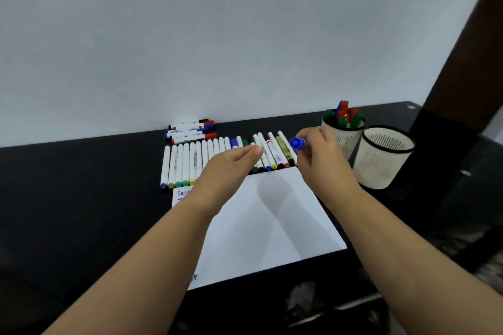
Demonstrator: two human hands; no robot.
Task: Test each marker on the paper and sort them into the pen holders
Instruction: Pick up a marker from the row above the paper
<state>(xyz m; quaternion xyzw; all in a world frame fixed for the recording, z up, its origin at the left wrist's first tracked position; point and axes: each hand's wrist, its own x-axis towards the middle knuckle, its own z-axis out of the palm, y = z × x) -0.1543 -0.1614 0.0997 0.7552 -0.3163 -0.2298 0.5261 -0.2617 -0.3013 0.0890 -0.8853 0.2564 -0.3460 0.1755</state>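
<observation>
**Blue-capped marker in hand above the sheet**

A pale grey-white wall rises straight behind a black tabletop, with a dark brown post at the right edge. A white sheet of paper lies flat on the black surface, some blue writing at its left edge. Beyond it a row of white-barrelled markers with coloured ends lies side by side, a small pile of capped markers against the wall.

The right hand curls its fingers round a marker with a blue cap, held above the paper's far right corner. The left hand hovers close by, fingers relaxed, holding nothing.

The cap probably comes off next: the left hand should pinch it and pull along the barrel, the right keeping firm. A short stroke on bare paper would suffice.

To the right stand two cream perforated round pen holders, one with markers in it, the other showing none from this angle.
</observation>
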